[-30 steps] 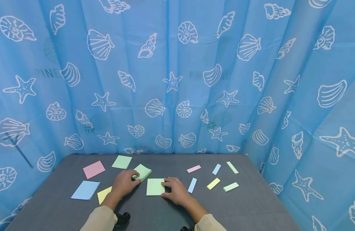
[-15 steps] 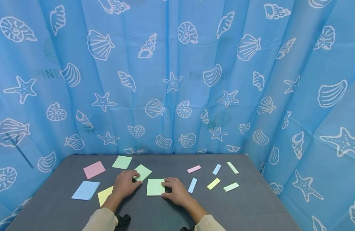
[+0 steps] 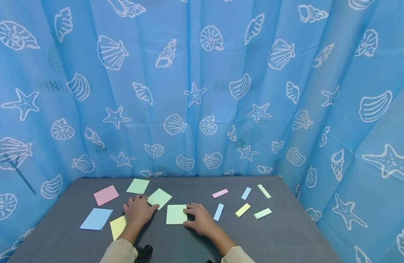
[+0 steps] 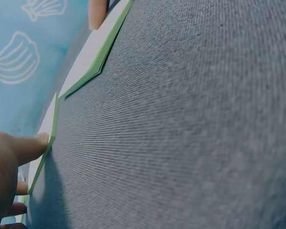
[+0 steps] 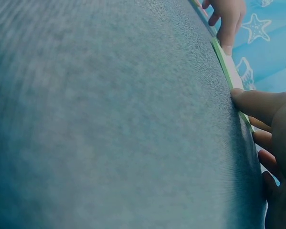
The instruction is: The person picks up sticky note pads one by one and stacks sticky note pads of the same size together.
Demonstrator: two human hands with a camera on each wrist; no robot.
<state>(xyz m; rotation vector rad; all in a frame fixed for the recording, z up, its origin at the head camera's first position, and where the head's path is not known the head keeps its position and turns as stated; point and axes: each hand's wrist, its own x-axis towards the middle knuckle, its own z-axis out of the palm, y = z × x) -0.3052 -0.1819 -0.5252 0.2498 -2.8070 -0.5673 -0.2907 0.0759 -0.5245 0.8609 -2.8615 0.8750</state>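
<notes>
Beyond the left hand (image 3: 137,212) and right hand (image 3: 200,219) hangs a blue curtain (image 3: 218,76) printed with white seashells and starfish; a dark grey ribbed-cloth tabletop (image 3: 287,237) lies beneath them. Left of the left hand are a pink paper square (image 3: 106,195), a light-blue paper square (image 3: 96,219) and, nearest, a yellow paper square (image 3: 117,226). Right of the right hand lie a pink paper strip (image 3: 220,193), two light-blue paper strips (image 3: 218,212), a yellow paper strip (image 3: 243,210) and two pale-green paper strips (image 3: 262,213).
</notes>
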